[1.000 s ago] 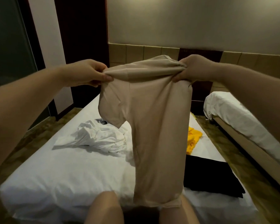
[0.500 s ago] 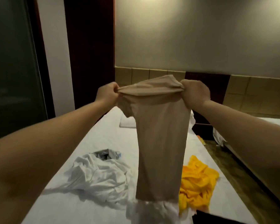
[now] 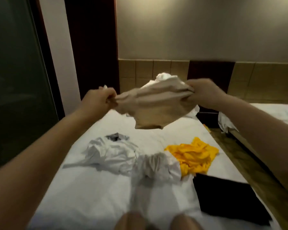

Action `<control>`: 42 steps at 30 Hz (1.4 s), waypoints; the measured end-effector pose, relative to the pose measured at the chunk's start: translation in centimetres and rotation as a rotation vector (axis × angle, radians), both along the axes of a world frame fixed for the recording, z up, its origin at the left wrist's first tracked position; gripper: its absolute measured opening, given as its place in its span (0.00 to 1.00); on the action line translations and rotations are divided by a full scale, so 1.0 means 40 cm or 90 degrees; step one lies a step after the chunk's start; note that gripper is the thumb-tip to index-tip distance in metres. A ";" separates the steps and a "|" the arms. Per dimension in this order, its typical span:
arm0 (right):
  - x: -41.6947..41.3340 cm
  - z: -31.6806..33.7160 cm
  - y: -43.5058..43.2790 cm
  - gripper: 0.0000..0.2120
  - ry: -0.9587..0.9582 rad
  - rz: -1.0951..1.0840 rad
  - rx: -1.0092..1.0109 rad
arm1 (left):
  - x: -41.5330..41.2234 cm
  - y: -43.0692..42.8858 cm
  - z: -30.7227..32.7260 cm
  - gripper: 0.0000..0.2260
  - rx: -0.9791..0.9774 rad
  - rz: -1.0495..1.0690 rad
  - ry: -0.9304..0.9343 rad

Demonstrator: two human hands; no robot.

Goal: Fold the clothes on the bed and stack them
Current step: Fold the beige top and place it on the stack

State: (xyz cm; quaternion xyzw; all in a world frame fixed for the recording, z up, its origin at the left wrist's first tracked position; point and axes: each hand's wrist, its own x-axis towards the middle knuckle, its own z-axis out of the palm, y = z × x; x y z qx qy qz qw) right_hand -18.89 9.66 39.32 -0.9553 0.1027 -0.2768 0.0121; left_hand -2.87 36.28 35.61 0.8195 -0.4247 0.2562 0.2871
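Left hand [image 3: 98, 100] grip clenched tight on beige garment [image 3: 156, 107] left edge; right hand [image 3: 202, 93] grip bunched round right edge. Garment stretched between them, in air above bed [image 3: 83, 196] middle. White shirt [image 3: 111, 153], yellow garment [image 3: 193, 155], black folded cloth [image 3: 228, 196] lie on bed.

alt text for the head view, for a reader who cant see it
A person's left hand and right hand grip the two ends of a beige garment, held up over a white bed. On the bed lie a crumpled white garment, a crumpled yellow garment and a folded black garment.

Beige garment [image 3: 154, 105] aloft between both gripping hands [image 3: 98, 101] above bed [image 3: 93, 193]
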 end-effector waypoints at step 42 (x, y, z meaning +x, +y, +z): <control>-0.203 -0.699 0.197 0.13 0.531 0.019 0.281 | -0.257 0.040 -0.621 0.08 0.500 -0.144 0.345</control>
